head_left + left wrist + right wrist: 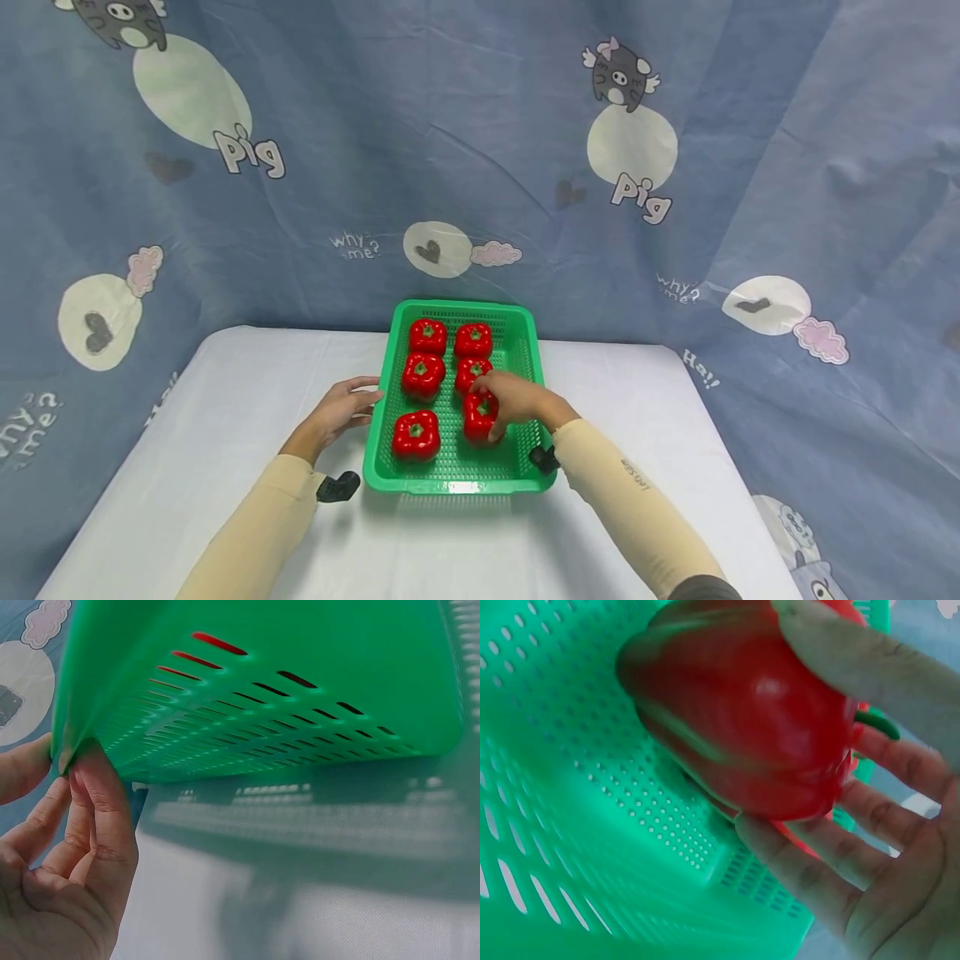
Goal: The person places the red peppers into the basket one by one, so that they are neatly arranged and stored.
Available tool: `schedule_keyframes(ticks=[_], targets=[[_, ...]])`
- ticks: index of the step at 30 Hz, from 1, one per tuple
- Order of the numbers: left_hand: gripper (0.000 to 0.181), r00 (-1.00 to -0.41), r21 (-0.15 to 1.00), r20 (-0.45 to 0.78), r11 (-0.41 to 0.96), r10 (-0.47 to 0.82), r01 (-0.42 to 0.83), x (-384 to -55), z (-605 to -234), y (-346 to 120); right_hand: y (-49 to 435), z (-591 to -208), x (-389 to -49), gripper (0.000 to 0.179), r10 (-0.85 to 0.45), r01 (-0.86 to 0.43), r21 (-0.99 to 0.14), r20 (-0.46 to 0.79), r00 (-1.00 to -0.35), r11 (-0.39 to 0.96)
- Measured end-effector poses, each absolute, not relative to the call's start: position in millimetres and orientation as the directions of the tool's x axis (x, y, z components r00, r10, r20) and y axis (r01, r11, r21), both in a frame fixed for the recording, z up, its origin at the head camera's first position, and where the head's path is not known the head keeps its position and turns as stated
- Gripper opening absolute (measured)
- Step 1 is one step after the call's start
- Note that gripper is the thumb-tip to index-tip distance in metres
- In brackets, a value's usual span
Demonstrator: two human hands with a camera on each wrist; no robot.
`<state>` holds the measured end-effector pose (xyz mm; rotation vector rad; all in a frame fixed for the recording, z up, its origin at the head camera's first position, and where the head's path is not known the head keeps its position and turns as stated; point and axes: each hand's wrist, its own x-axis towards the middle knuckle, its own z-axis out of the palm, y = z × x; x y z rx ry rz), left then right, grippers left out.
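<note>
Several red bell peppers (416, 436) sit in a green plastic basket (530, 367) in two rows running front to back. My right hand (512, 398) grips the front pepper (478, 419) of the right-hand row. In the right wrist view the thumb lies over one side of that pepper (742, 712) and the fingers curl under the other, with its green stem (877, 724) towards the palm. My left hand (341, 410) is at the basket's left side. The left wrist view shows its thumb and fingers pinching the rim (66, 727).
Under the basket is a table with a white cover (622, 400). Behind it hangs a blue cloth (480, 150) printed with pigs and words. Both forearms wear beige sleeves (637, 500), and a black wrist camera (339, 487) shows near the left hand.
</note>
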<state>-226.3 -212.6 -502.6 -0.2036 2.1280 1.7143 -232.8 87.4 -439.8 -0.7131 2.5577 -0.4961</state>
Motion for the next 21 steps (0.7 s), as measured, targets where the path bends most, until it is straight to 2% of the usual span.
schedule_keyframes(ticks=[12,21], targets=[[0.051,-0.910,0.903,-0.394,0.238,0.133,-0.357,-225,-502,-211,83,-451,-231,0.068,-0.442,-0.265,-0.425,-0.399,-0.803,0.865],[0.053,-0.909,0.902,-0.397,0.239,0.128,-0.360,-226,-504,-212,83,-453,-229,0.070,-0.408,-0.228,-0.425,-0.401,-0.820,0.876]])
